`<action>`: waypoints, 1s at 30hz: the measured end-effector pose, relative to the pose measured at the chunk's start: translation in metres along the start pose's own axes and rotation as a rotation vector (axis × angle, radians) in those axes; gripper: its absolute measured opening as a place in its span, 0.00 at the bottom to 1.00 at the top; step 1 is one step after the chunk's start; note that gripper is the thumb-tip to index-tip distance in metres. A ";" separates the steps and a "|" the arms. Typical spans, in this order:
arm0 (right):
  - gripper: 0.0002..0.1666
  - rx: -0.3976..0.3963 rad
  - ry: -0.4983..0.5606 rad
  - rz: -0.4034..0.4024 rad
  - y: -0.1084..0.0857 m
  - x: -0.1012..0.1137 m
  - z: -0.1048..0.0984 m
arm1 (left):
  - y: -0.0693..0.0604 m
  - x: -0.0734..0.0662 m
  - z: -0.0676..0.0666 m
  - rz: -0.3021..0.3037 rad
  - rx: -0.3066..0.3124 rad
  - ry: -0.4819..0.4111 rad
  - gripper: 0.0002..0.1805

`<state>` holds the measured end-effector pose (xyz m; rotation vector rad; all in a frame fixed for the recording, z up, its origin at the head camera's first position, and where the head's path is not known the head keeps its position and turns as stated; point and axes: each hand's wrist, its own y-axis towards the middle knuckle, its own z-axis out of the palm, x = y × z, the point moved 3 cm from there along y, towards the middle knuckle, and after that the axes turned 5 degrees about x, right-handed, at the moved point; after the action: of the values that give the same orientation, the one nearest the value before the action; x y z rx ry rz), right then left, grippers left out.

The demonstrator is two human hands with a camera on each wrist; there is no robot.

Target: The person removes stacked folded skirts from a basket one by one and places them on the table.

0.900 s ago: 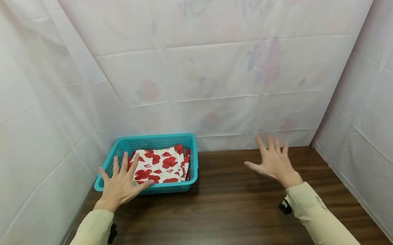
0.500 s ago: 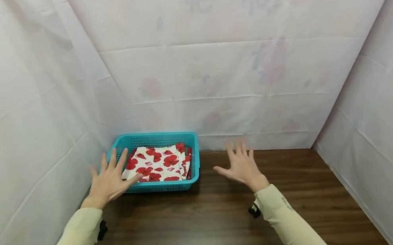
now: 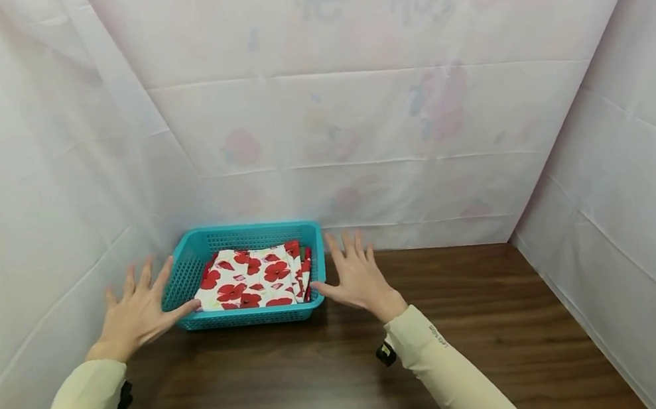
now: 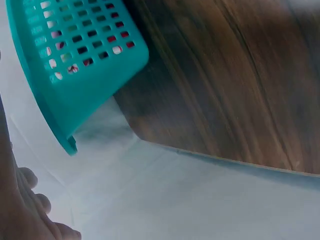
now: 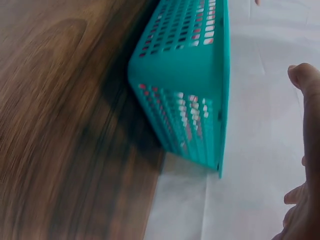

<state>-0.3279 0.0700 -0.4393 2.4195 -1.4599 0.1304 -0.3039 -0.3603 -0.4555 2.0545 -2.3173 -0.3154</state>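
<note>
The right hand (image 3: 360,281) has been brought near the basket (image 3: 250,316) at the table's (image 3: 345,369) far-left corner; like the left hand (image 3: 137,314), its grip is spread wide.

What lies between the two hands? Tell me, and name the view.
The teal basket, with floral cloth inside, lies between the left hand and right hand in the head view.
</note>
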 end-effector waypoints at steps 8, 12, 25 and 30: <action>0.62 0.001 0.033 -0.050 0.010 0.026 0.010 | -0.002 0.008 0.008 -0.080 0.067 -0.129 0.62; 0.61 0.033 0.077 -0.066 0.012 0.036 0.017 | -0.003 0.008 0.014 -0.096 0.109 -0.172 0.62; 0.59 0.102 0.113 -0.048 0.009 0.045 0.050 | -0.011 0.003 0.031 -0.066 0.084 -0.160 0.59; 0.61 0.112 0.145 -0.003 0.002 0.044 0.067 | -0.011 0.002 0.034 -0.060 0.091 -0.178 0.56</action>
<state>-0.3143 0.0107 -0.4919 2.4419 -1.4189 0.3879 -0.2984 -0.3592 -0.4907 2.2271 -2.4144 -0.4196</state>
